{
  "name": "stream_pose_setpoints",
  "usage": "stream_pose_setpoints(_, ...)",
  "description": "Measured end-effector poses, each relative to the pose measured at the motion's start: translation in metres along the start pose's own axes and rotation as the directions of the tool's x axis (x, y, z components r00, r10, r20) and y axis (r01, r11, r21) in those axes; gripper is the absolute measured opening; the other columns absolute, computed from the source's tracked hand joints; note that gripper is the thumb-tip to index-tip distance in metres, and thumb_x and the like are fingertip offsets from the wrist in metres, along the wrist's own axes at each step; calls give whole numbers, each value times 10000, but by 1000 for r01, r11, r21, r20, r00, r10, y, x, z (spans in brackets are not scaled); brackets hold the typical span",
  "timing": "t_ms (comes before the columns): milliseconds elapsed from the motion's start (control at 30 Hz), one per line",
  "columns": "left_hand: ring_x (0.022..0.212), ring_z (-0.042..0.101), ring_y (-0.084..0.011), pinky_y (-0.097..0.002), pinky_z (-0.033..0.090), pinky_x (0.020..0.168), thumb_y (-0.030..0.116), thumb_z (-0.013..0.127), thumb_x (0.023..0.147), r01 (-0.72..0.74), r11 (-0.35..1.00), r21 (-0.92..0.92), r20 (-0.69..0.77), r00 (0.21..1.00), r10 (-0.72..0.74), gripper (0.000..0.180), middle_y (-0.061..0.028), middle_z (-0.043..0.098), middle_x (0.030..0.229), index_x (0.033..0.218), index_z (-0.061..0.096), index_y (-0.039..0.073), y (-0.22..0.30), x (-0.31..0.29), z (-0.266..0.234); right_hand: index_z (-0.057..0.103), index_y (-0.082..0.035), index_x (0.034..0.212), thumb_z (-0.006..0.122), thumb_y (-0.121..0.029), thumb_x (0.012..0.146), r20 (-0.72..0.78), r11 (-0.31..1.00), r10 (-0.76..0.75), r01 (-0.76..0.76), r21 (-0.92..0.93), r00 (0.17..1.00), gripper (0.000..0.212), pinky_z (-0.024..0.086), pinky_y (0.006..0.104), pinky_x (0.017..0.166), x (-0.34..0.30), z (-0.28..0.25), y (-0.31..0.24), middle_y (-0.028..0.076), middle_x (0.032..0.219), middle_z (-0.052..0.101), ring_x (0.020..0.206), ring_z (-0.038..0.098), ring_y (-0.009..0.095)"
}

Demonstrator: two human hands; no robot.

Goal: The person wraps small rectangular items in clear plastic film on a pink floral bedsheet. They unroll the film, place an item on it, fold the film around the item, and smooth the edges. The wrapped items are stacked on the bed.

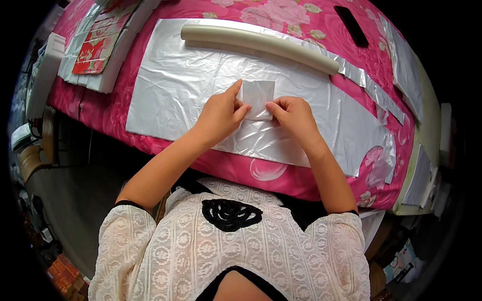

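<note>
A small square of folded silver foil (259, 96) lies on a large sheet of silver foil (170, 85) spread over a pink flowered cloth (281, 15). My left hand (219, 114) presses on the square's left edge, index finger stretched along it. My right hand (292, 114) pinches the square's lower right edge with fingers curled. Both forearms come up from the lower edge of the picture.
A long pale roll (261, 43) lies across the top of the big sheet. Narrow foil strips (374, 88) trail to the right. A stack of white boxes with a red printed packet (95, 42) sits far left. A black flat object (351, 25) lies at the back right.
</note>
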State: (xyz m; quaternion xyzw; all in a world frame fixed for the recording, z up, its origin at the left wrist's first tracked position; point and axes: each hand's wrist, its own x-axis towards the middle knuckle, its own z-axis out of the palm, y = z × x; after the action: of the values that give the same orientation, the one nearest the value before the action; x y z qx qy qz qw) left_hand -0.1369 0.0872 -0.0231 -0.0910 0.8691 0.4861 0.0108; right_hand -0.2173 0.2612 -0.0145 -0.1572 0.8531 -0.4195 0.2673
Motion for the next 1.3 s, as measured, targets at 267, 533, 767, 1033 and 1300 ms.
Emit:
stream_pose_setpoints(267,831,620,-238,-321,490,727,75,643,780,-196,955,222,-133,964,229,615,-173,580,1043,1315,364,-50,3,10,-3,661,23,716,584,-222,822,70,983,177,-180,39,982,278,471,282,543,14,-4,-5,95,560,618,521,617,155)
stream_pose_setpoints(533,1364,167,-344,-472,131,1100,454,559,803,-395,719,572,123,908,400,849,-234,212,1442,1381,212,-62,-6,2,36,655,30,684,593,-223,816,88,990,133,-136,30,987,292,478,279,529,17,-4,-1,108,552,618,522,623,159)
stream_pose_setpoints(767,1382,69,-361,-478,54,1106,593,545,759,-370,740,562,159,926,342,1033,-258,110,1464,1398,95,-82,-9,3,37,637,14,776,666,-204,740,-11,923,-24,18,-385,1000,223,486,329,576,-4,-3,-14,98,649,629,635,629,226)
stream_pose_setpoints(1033,1338,205,-366,-461,184,1080,330,630,804,-435,873,219,-202,856,477,780,-257,166,1447,1381,238,-19,-18,-24,11,536,8,1131,692,-261,726,6,636,-542,415,-651,840,510,413,403,892,1,20,-22,193,1167,531,1073,505,322)
stream_pose_setpoints(1300,942,634,-186,-260,501,743,231,504,930,747,541,-385,578,653,-490,306,-116,645,1060,1110,586,-2,-55,-139,-54,331,-8,1362,477,-388,883,113,682,-511,483,-549,852,628,114,494,1087,5,97,-32,243,1448,199,1358,154,372)
